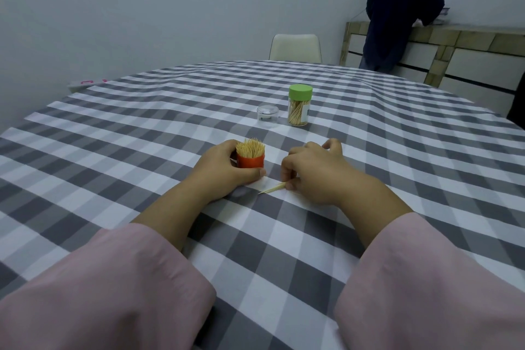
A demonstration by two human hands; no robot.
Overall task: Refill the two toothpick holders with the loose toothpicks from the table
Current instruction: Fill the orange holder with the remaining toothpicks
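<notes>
While the far-left edge of the table point(85, 122) only shows a white strip w/ pink marks point(85, 83), the action is mid-table. Left hand point(224, 170) is wrapped around the orange holder point(250, 161), fingers curled behind it, thumb at the front near the base, keeping it upright on the checked cloth. It's packed w/ toothpicks sticking out the top, so prob close to full.

Just right of that, the right hand point(309, 170) is knuckles-up on the cloth, pinching a small bunch of loose toothpicks point(272, 188) low against the table, tips pointing toward the left hand. Can't tell how many, looks like just a few.

Further back and to the right: a clear cap point(268, 116) sitting by itself, and right beside it the green-lid holder point(299, 105), closed and w/ picks inside, so that one seems done imo.

What could go wrong: the orange one is so crammed that pushing more in could snap picks or pop others out. Thin picks could also slip from the pinch or snag the cloth on the lift. Someone in dark clothes point(403, 11) stands at the counter, well apart.
</notes>
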